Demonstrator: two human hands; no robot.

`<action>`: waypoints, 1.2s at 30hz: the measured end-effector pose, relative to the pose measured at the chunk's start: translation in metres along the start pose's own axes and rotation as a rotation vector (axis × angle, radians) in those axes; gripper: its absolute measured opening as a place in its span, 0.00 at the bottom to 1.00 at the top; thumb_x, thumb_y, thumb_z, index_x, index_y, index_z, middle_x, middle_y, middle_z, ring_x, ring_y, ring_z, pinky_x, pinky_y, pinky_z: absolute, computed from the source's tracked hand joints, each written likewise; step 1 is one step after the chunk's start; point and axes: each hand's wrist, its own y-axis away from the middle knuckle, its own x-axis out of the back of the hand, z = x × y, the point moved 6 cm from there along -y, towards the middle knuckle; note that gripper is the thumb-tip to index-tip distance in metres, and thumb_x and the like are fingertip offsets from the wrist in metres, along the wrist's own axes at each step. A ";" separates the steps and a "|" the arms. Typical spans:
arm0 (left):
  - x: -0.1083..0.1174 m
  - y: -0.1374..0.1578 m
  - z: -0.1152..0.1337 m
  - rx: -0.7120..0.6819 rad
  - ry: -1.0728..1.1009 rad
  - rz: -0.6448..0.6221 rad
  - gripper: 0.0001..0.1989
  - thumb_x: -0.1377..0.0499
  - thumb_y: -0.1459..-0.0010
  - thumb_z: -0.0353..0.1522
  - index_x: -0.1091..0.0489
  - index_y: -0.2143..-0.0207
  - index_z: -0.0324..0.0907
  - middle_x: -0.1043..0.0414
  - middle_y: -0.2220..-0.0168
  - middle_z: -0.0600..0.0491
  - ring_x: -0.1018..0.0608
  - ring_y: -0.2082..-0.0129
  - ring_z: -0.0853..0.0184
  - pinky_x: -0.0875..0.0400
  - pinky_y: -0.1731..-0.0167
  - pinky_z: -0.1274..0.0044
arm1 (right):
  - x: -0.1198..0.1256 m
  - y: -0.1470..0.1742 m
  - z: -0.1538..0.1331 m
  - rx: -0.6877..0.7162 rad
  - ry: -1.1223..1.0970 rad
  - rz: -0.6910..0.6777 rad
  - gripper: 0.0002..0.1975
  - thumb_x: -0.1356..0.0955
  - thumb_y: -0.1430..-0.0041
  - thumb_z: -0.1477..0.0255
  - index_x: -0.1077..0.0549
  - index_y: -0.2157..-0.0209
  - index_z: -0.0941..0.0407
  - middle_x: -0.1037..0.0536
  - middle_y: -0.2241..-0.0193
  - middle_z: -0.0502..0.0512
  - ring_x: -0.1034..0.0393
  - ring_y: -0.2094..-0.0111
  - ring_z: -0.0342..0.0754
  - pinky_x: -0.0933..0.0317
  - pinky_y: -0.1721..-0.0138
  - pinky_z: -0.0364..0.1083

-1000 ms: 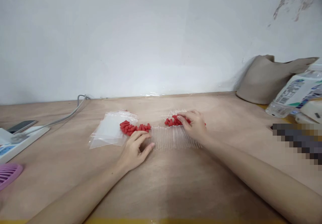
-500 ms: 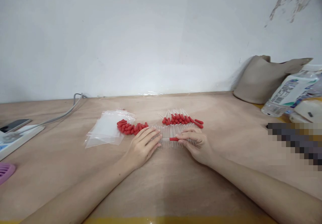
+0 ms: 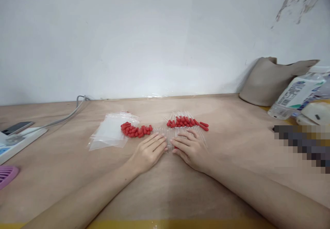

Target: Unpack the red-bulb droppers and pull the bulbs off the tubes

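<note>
Clear glass dropper tubes (image 3: 168,132) lie side by side in a row on the table, partly under both hands. My left hand (image 3: 151,151) rests palm down over the row's left part, its thumb and fingertips closed around the end of one tube lying crosswise. Facing it, my right hand (image 3: 189,148) covers the row's right part, fingers long over the tubes. A bit of red rubber bulb (image 3: 176,147) peeks out between its thumb and forefinger; most of it is hidden. Loose red rubber bulbs (image 3: 134,130) form a pile left of the tubes. Behind the row lie droppers with red bulbs fitted (image 3: 184,121).
Clear zip bags (image 3: 108,133) lie at the left, partly under the loose bulbs. A power strip (image 3: 23,145), a phone (image 3: 18,128) and a purple slatted object (image 3: 7,176) are at far left. A beige bag (image 3: 268,81) and a plastic bottle (image 3: 294,95) stand at right.
My right hand has shifted left and turned flatter over the tubes, so the red bulb it pinched is now mostly covered. My left hand stays nearly in place.
</note>
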 end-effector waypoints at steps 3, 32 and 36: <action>0.000 -0.002 0.003 -0.032 0.008 -0.010 0.08 0.43 0.44 0.29 0.31 0.60 0.36 0.26 0.59 0.48 0.26 0.55 0.63 0.31 0.52 0.67 | 0.000 0.000 -0.003 0.027 -0.006 0.047 0.07 0.36 0.42 0.74 0.28 0.62 0.56 0.22 0.67 0.51 0.32 0.60 0.47 0.47 0.51 0.53; 0.015 0.023 -0.027 0.180 0.127 0.052 0.08 0.44 0.44 0.26 0.32 0.61 0.39 0.28 0.63 0.49 0.26 0.62 0.67 0.29 0.61 0.75 | 0.037 0.016 0.023 0.100 0.053 0.134 0.11 0.34 0.45 0.75 0.28 0.59 0.54 0.23 0.66 0.53 0.30 0.62 0.48 0.37 0.59 0.50; 0.012 0.027 -0.045 0.340 0.060 0.036 0.14 0.49 0.41 0.27 0.35 0.52 0.40 0.38 0.70 0.52 0.31 0.72 0.72 0.32 0.73 0.81 | 0.050 0.023 0.079 -0.269 0.033 0.224 0.11 0.36 0.43 0.70 0.27 0.59 0.52 0.26 0.69 0.55 0.32 0.70 0.45 0.37 0.69 0.45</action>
